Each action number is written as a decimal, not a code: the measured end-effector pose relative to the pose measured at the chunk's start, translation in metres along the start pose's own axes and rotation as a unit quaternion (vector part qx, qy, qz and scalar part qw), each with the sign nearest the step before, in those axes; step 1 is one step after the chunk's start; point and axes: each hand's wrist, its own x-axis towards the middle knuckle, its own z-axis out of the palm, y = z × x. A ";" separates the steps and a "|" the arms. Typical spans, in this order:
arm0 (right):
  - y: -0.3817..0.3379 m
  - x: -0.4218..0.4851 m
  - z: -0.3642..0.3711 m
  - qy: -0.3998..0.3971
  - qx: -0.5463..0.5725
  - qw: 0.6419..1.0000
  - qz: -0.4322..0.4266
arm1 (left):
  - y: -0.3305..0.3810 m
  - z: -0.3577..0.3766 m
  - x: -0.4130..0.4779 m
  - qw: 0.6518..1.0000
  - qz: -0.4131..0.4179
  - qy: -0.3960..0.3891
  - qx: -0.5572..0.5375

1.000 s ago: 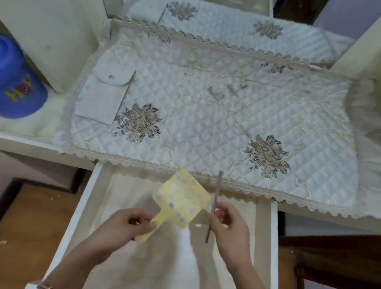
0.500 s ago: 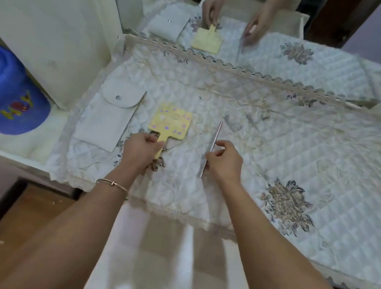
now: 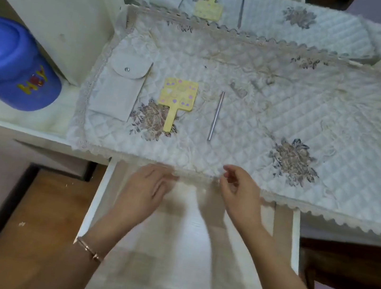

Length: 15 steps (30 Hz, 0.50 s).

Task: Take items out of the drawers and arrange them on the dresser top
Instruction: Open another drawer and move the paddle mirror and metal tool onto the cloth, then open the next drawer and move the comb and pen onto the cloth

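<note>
Quilted dresser cover (image 3: pixel 248 133) bears pouch (image 3: pixel 118 90), paddle (image 3: pixel 178 96), rod (image 3: pixel 216 116) — apart.

Lit softly and evenly, fairly bright, with only faint shadows beside the yellow hand mirror (image 3: pixel 179 95) and metal stick (image 3: pixel 215 116). Blurred by motion at the left hand (image 3: pixel 146 191), right hand (image 3: pixel 239 193) and drawer (image 3: pixel 96 204). Bowed at the edges by wide-angle distortion; smeared at far right.
</note>
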 end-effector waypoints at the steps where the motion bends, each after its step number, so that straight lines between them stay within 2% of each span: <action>1: 0.011 -0.030 -0.002 -0.014 -0.022 1.000 -0.005 | -0.002 0.005 -0.029 0.999 0.016 -0.040 0.011; 4: 0.042 -0.124 0.002 -0.053 -0.084 0.995 0.021 | -0.020 0.022 -0.108 0.988 0.037 -0.139 0.050; 6: 0.062 -0.180 0.008 -0.077 -0.113 0.990 0.039 | -0.034 0.025 -0.152 0.983 0.017 -0.176 0.044; 10: 0.086 -0.250 0.008 -0.082 -0.192 0.978 0.019 | -0.060 0.020 -0.213 0.980 0.029 -0.193 0.038; 12: 0.088 -0.259 0.007 -0.090 -0.242 0.966 -0.009 | -0.067 0.017 -0.221 0.978 0.053 -0.201 0.034; 15: 0.091 -0.254 0.009 -0.085 -0.253 0.964 -0.008 | -0.066 0.016 -0.214 0.976 0.068 -0.206 0.033</action>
